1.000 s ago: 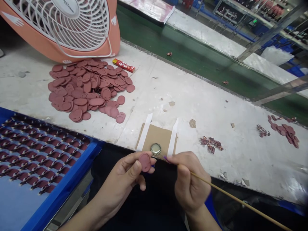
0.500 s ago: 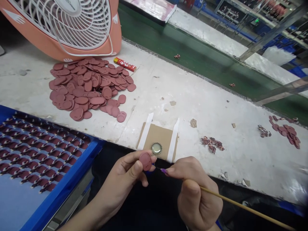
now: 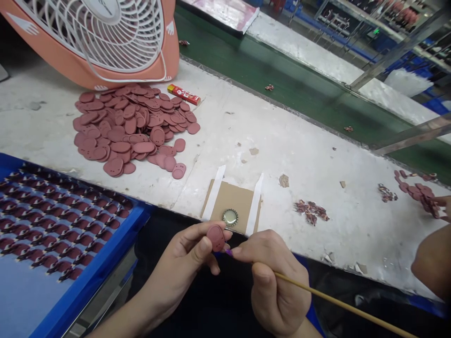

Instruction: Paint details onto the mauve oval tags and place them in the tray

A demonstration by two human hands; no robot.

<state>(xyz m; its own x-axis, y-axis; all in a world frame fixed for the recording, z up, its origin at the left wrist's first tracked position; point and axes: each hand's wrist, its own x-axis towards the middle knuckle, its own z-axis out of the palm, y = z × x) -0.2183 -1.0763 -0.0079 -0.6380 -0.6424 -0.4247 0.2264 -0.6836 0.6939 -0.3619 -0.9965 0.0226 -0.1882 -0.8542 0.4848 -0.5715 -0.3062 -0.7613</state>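
Observation:
Between the thumb and fingers of my left hand [image 3: 190, 253] is a flat oval maroon piece [image 3: 215, 237] with small dark holes or dots near its lower edge. My right hand [image 3: 278, 281] grips a thin brush [image 3: 327, 296] with a long wooden handle and a purple section near its tip. The tip is close to the piece's lower right edge; whether it touches, I cannot tell. Just beyond my hands, a bottle cap [image 3: 230, 217] with shiny contents rests on a cardboard square [image 3: 234, 195] held by white tape strips.
A heap of maroon ovals [image 3: 134, 126] lies before an orange fan [image 3: 105, 42], beside a red-yellow box [image 3: 183, 94]. At left, a blue tray [image 3: 137, 220] bears rows of assembled pieces. Small parts [image 3: 311, 212] lie right. Another person's hand [image 3: 444, 206] reaches maroon pieces. Behind runs a green conveyor [image 3: 299, 84].
My right hand has moved left, bringing the brush closer to the oval piece. Another person's hand has entered at the right. Small parts on the conveyor have shifted right.

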